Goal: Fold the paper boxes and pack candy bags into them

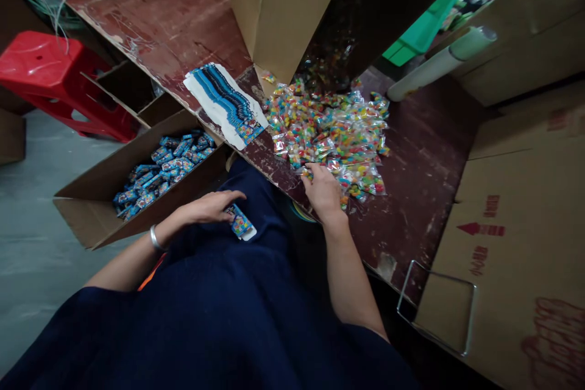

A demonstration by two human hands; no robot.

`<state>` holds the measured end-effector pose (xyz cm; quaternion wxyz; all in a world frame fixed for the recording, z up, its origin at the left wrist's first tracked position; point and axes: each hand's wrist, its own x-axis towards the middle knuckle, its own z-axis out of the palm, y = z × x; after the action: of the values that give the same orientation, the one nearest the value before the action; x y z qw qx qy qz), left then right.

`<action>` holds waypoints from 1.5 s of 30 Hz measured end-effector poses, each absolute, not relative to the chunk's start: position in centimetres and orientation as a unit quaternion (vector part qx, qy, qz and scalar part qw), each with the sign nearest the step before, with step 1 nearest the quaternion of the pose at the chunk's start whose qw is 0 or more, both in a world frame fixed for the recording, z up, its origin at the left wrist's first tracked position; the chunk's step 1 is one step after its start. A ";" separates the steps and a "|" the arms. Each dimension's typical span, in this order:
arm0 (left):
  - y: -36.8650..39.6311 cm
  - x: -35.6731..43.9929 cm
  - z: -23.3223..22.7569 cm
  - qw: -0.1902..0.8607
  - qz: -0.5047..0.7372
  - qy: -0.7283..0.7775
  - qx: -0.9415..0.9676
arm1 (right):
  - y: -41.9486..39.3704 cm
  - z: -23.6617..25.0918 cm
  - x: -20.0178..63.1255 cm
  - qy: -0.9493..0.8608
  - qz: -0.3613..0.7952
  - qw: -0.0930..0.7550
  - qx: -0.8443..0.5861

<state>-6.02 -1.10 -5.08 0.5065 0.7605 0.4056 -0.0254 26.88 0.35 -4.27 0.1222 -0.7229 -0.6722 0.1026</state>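
My left hand, with a silver bangle at the wrist, grips a small blue printed box over my lap. A white flap sticks out at the box's near end. At the table's edge my right hand has its fingers closed on a small clear bag of colourful candy, partly hidden by the fingers. Beside that hand spreads a pile of similar candy bags. Left of the pile, flat blue-and-white cartons lie overlapped in a row.
An open cardboard box at my left contains many small filled blue boxes. A red stool stands behind it. Tall cardboard rises behind the candy. Right are a pale roll, a metal wire frame and a large carton.
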 end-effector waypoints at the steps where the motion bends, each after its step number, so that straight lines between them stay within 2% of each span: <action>1: -1.1 -6.4 -4.9 0.511 -0.060 0.367 0.775 | 0.4 -4.3 27.0 -0.671 0.102 0.117 -0.725; 3: -1.1 -6.9 -4.5 0.531 -0.086 0.314 0.782 | 0.3 -4.0 27.2 -0.667 0.110 0.122 -0.727; 5: -0.9 -6.9 -3.8 0.555 -0.048 0.311 0.770 | 0.0 -3.3 27.4 -0.658 0.124 0.165 -0.724; 7: -0.6 -6.5 -3.3 0.576 0.033 0.351 0.737 | -0.5 -2.4 27.2 -0.628 0.171 0.256 -0.715; 10: -0.1 -5.1 -3.0 0.607 0.156 0.414 0.660 | -1.5 -0.9 25.6 -0.540 0.303 0.404 -0.674; 13: -0.2 -3.3 -3.4 0.648 0.242 0.418 0.589 | -2.3 0.4 23.1 -0.487 0.365 0.479 -0.633; 16: -0.9 -1.7 -3.5 0.675 0.278 0.394 0.558 | -2.6 1.2 21.2 -0.521 0.335 0.485 -0.617; 23: -2.1 -1.2 -3.4 0.677 0.308 0.397 0.538 | -1.9 2.0 21.0 -0.679 0.175 0.392 -0.596; 26: -2.2 -1.1 -3.5 0.690 0.318 0.391 0.520 | -1.5 1.7 20.8 -0.712 0.144 0.381 -0.572; 29: -2.3 -0.5 -3.4 0.694 0.349 0.381 0.501 | -1.5 1.1 20.3 -0.741 0.176 0.374 -0.530; 32: -2.5 0.0 -3.0 0.683 0.394 0.380 0.484 | -1.9 0.4 20.0 -0.737 0.272 0.370 -0.496; 35: -2.5 0.0 -2.6 0.678 0.415 0.380 0.473 | -2.7 -0.4 19.8 -0.637 0.380 0.419 -0.524; 37: -2.5 -0.1 -2.5 0.680 0.415 0.377 0.472 | -3.5 -1.1 19.5 -0.574 0.414 0.451 -0.544; 45: -2.7 0.4 -2.7 0.669 0.395 0.392 0.493 | -4.2 -2.7 17.5 -0.567 0.349 0.485 -0.567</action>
<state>0.39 -2.74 -2.72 0.6692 0.4928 0.3919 0.3945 17.45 -4.23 -2.68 0.4848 -0.5668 -0.5672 0.3494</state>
